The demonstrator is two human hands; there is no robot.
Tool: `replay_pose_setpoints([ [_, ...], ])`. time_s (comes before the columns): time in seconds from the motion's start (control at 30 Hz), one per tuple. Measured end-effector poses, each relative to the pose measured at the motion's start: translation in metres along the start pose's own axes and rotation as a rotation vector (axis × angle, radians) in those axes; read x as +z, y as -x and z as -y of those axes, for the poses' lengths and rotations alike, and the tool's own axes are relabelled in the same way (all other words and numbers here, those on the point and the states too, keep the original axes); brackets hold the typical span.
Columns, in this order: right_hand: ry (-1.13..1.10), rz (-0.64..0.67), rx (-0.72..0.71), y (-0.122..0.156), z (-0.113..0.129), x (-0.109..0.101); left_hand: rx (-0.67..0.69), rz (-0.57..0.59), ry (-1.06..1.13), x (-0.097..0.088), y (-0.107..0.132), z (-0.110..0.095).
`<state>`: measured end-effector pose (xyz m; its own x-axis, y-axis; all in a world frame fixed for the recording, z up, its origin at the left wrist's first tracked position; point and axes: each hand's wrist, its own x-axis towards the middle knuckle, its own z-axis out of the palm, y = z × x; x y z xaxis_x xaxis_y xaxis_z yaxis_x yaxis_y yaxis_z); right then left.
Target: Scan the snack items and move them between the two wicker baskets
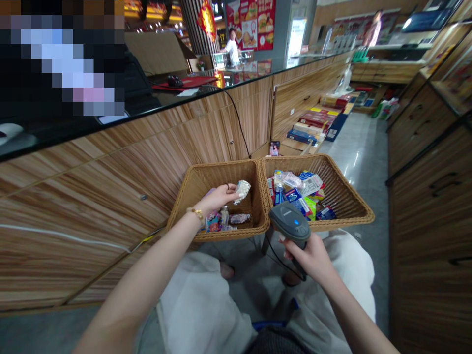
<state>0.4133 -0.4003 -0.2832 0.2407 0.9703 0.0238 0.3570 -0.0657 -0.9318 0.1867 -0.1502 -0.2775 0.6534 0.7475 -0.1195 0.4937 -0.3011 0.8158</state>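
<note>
Over the left wicker basket [191, 179], my left hand [220, 195] is closed on a small clear container of white pieces [242, 191]. Below it in that basket lie a clear bottle [239, 218] and several colourful packets [214, 221]. My right hand [308, 253] grips a dark grey barcode scanner [291, 221], which shows a small blue light, at the near edge of the right wicker basket [359, 209]. Inside the right basket are several small blue boxes [295, 196], a jar [278, 181] and a white labelled packet [312, 185].
A wood-panelled counter [110, 167] with a dark glass top runs along the left. Wooden drawers [431, 206] line the right. Stacked flat boxes [317, 120] stand beyond the baskets. The scanner's black cable [282, 263] hangs below. A person [232, 48] is beyond the counter.
</note>
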Motion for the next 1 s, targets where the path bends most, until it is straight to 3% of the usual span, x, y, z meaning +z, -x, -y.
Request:
replay_pose_setpoints([
  [0.07,-0.011,0.0,-0.011,0.0,0.003,0.001,-0.075,-0.074,0.447,0.006,0.017,-0.013],
  [0.17,-0.019,0.001,-0.017,0.001,0.007,0.003,-0.215,-0.146,0.889,0.014,0.04,-0.03],
  [0.27,-0.025,-0.004,-0.022,0.001,0.012,0.004,-0.268,-0.208,1.084,0.02,0.053,-0.044],
  [0.37,-0.028,0.0,-0.025,0.002,0.014,0.005,-0.272,-0.222,1.137,0.024,0.057,-0.05],
  [0.6,-0.03,0.025,-0.039,0.004,0.016,0.005,-0.201,-0.252,1.069,0.038,0.057,-0.048],
  [0.8,-0.016,0.017,-0.052,0.004,0.016,0.005,0.042,-0.529,0.486,0.053,0.052,-0.043],
  [1.0,-0.023,0.044,-0.073,0.004,0.02,0.007,0.089,-0.57,0.295,0.06,0.056,-0.046],
])
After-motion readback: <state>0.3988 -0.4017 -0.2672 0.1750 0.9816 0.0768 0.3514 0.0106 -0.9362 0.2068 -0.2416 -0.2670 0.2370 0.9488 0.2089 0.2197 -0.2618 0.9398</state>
